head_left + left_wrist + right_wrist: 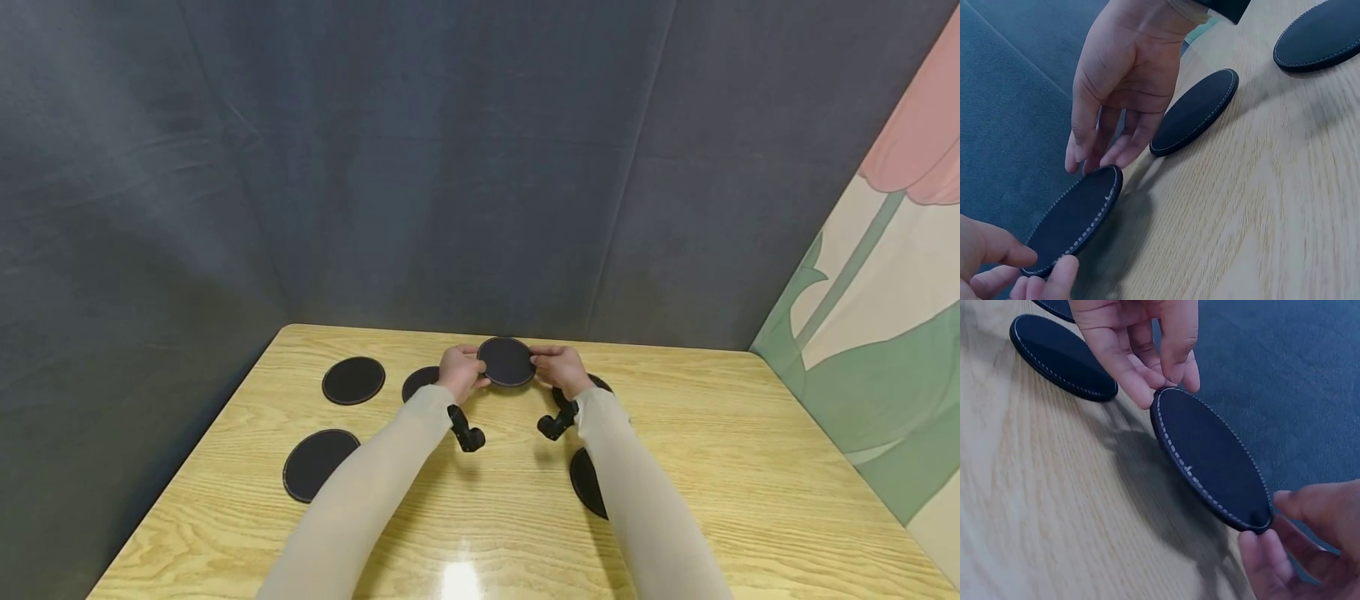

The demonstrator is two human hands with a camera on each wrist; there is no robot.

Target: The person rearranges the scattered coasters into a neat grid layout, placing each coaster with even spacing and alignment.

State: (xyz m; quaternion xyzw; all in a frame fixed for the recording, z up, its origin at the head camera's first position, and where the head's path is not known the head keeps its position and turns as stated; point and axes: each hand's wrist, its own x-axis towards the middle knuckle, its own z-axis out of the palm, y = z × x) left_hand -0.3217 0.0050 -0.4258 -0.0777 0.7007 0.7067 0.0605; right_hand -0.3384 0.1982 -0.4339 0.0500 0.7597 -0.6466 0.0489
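A round black coaster (506, 362) with pale stitching round its rim is held off the tabletop at the far edge, its shadow falling below. My left hand (459, 371) pinches its left edge between thumb and fingers. On the opposite edge, my right hand (562, 367) pinches it too. Seen from the left wrist, the coaster (1075, 219) tilts between both hands. The right wrist view shows the right thumb on one face of the coaster (1216, 456) and fingers under the other. Close beside the left hand lies another coaster (420, 381); one (602, 384) is partly hidden by the right hand.
Two more coasters lie at the left, one farther back (353, 381) and one nearer (321, 465). Another coaster (587, 485) is partly covered by the right forearm. The wooden table (750, 467) meets a dark curtain (480, 167) behind and a flower-printed cloth (885, 333) at right.
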